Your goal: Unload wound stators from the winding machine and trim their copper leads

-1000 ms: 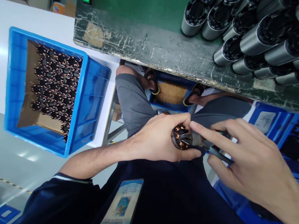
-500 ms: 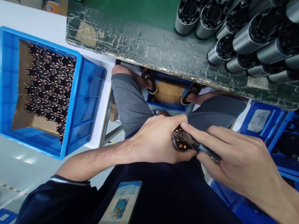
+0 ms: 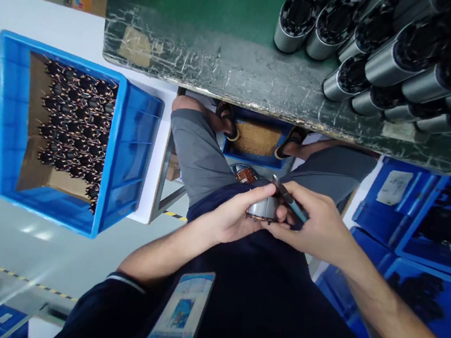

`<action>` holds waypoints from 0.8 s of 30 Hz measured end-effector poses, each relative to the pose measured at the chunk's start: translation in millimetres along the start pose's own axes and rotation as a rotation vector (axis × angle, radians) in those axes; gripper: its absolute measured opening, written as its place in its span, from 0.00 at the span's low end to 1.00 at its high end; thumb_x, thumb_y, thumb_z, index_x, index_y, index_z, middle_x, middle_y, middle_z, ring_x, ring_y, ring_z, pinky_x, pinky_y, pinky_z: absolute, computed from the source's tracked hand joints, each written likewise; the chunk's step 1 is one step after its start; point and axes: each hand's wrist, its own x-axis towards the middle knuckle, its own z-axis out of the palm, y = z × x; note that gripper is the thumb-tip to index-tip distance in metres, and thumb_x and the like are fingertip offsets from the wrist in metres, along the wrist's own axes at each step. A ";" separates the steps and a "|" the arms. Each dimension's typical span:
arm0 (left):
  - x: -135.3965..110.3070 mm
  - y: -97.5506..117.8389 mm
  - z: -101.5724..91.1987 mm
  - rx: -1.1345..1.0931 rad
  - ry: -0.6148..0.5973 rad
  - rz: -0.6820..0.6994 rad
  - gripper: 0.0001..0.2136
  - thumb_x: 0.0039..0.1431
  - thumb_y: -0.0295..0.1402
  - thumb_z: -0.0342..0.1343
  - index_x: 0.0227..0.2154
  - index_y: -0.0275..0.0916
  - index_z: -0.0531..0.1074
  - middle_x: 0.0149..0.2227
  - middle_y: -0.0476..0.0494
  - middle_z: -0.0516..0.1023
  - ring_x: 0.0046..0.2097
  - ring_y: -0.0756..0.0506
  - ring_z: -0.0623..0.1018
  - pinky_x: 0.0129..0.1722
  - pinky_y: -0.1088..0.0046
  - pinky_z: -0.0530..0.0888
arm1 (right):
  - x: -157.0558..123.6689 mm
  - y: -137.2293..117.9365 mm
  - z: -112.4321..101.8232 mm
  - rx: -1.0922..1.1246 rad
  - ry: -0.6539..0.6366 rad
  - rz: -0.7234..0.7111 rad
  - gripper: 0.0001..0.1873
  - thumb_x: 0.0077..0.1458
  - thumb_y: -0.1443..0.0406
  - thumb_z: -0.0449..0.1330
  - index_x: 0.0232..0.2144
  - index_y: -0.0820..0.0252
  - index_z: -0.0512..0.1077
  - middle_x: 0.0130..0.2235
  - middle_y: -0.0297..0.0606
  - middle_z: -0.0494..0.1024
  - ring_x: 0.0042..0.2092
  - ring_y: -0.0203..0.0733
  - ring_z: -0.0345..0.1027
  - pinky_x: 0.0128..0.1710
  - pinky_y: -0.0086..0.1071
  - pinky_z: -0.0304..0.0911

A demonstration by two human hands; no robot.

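Note:
My left hand is closed around a silver cylindrical motor part, held in front of my lap. The part lies tilted, with its copper-edged end facing down toward me. A pair of wire cutters, with a dark pointed tip and a grey-blue handle, is gripped in my right hand. Fingers of the right hand also touch the right side of the motor part. The cutters' tip points up and left, just above the part. My fingers partly hide both things.
A green workbench carries several silver motor cylinders at right. To the left, a blue crate holds rows of copper-wound pieces. Blue bins with dark parts stand at right. Below the bench is a blue tray.
The motor part has been turned over, from its copper-wound end facing up to its silver side showing. The cutters have drawn back from the windings, and the right hand has shifted left.

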 end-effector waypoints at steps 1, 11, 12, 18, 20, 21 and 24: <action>-3.3 -2.5 -2.4 0.037 -0.024 0.011 0.33 0.64 0.70 0.61 0.46 0.40 0.78 0.41 0.41 0.83 0.51 0.37 0.85 0.58 0.57 0.80 | 1.3 0.2 -0.1 0.042 -0.021 0.037 0.24 0.57 0.57 0.79 0.52 0.56 0.80 0.39 0.31 0.84 0.37 0.40 0.77 0.42 0.32 0.70; -64.9 21.6 -39.7 1.716 0.190 0.904 0.38 0.63 0.53 0.74 0.71 0.45 0.70 0.59 0.38 0.83 0.62 0.34 0.79 0.66 0.51 0.71 | 22.7 16.3 7.1 0.608 -0.449 0.291 0.25 0.61 0.47 0.77 0.43 0.60 0.78 0.32 0.30 0.75 0.31 0.34 0.63 0.31 0.28 0.58; -68.2 22.2 -38.8 1.734 0.170 0.912 0.32 0.66 0.50 0.71 0.68 0.45 0.73 0.56 0.39 0.84 0.59 0.35 0.80 0.63 0.53 0.72 | 25.6 16.7 13.2 0.602 -0.467 0.270 0.24 0.61 0.48 0.77 0.42 0.60 0.77 0.32 0.30 0.75 0.32 0.33 0.63 0.32 0.28 0.59; -122.4 28.2 -62.5 1.418 0.416 1.039 0.29 0.61 0.48 0.76 0.60 0.41 0.79 0.46 0.41 0.86 0.46 0.41 0.82 0.51 0.59 0.78 | 40.1 11.0 42.0 0.555 -0.507 0.272 0.25 0.73 0.45 0.64 0.56 0.58 0.78 0.41 0.39 0.84 0.32 0.36 0.67 0.31 0.30 0.64; -166.5 31.8 -86.0 1.340 0.629 1.062 0.28 0.61 0.47 0.77 0.60 0.42 0.79 0.49 0.39 0.86 0.49 0.40 0.83 0.51 0.60 0.79 | 44.9 12.8 50.9 0.462 -0.488 0.302 0.28 0.74 0.44 0.62 0.61 0.57 0.77 0.44 0.42 0.86 0.33 0.39 0.69 0.33 0.33 0.68; -192.8 33.4 -99.8 1.322 0.780 1.063 0.28 0.61 0.46 0.77 0.60 0.43 0.78 0.52 0.39 0.86 0.50 0.40 0.84 0.52 0.61 0.80 | 47.6 15.2 56.4 0.405 -0.475 0.314 0.30 0.73 0.43 0.62 0.63 0.56 0.77 0.44 0.42 0.86 0.32 0.39 0.69 0.35 0.34 0.70; -276.8 36.8 -147.3 1.348 1.320 1.005 0.28 0.65 0.45 0.74 0.63 0.44 0.75 0.58 0.38 0.85 0.56 0.39 0.85 0.58 0.60 0.81 | 55.7 27.1 77.8 0.269 -0.435 0.343 0.37 0.69 0.37 0.63 0.64 0.55 0.79 0.42 0.42 0.86 0.32 0.42 0.70 0.40 0.37 0.73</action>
